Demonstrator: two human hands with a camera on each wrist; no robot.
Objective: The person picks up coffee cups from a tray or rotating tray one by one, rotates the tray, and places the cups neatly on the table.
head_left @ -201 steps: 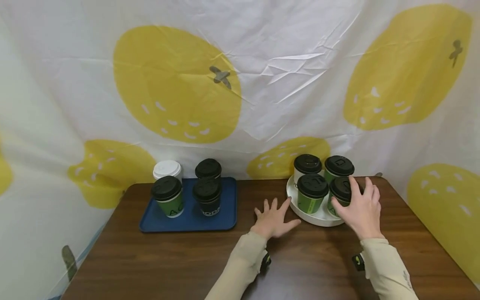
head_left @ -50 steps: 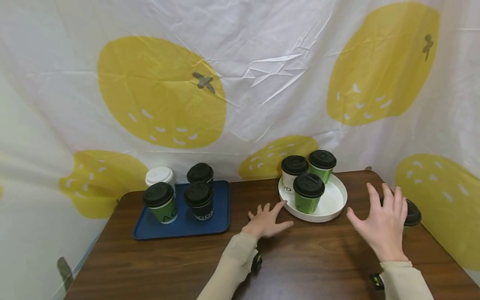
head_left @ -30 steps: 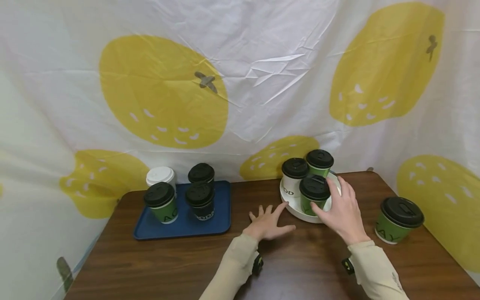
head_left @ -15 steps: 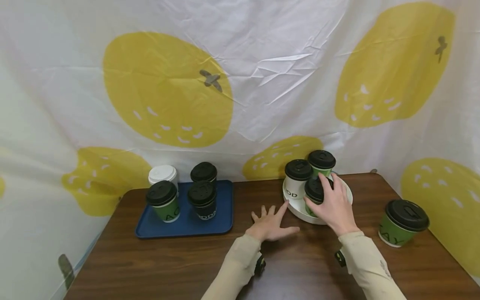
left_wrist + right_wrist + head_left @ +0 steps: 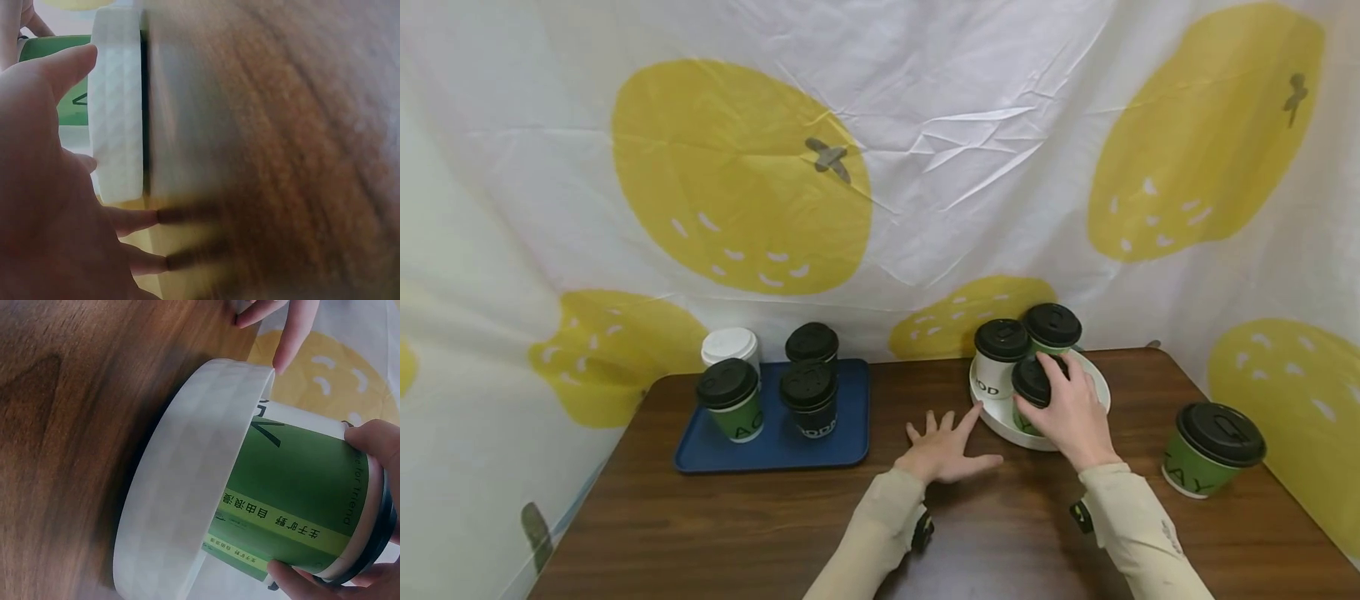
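Note:
My right hand (image 5: 1075, 412) grips a green paper coffee cup (image 5: 1026, 418) by its upper part, just under the black lid. This cup stands at the front of the round white tray (image 5: 1101, 387); in the right wrist view its base is hidden behind the tray wall (image 5: 181, 469). Behind it on the tray are a white paper cup (image 5: 991, 379) and another green cup (image 5: 1052, 327), both black-lidded. My left hand (image 5: 942, 452) lies with fingers spread at the tray's left, a fingertip at the rim in the right wrist view.
On the table at the right stands a green coffee cup (image 5: 1198, 467) with a black lid. A blue tray (image 5: 846, 442) at the left holds several lidded cups, one with a white lid (image 5: 730, 343). A lemon-print curtain (image 5: 895, 208) hangs behind the table.
One green cup has gone from the tray to the table at the right. My right hand has since moved left from it onto the tray's front cup. My left hand stays by the tray.

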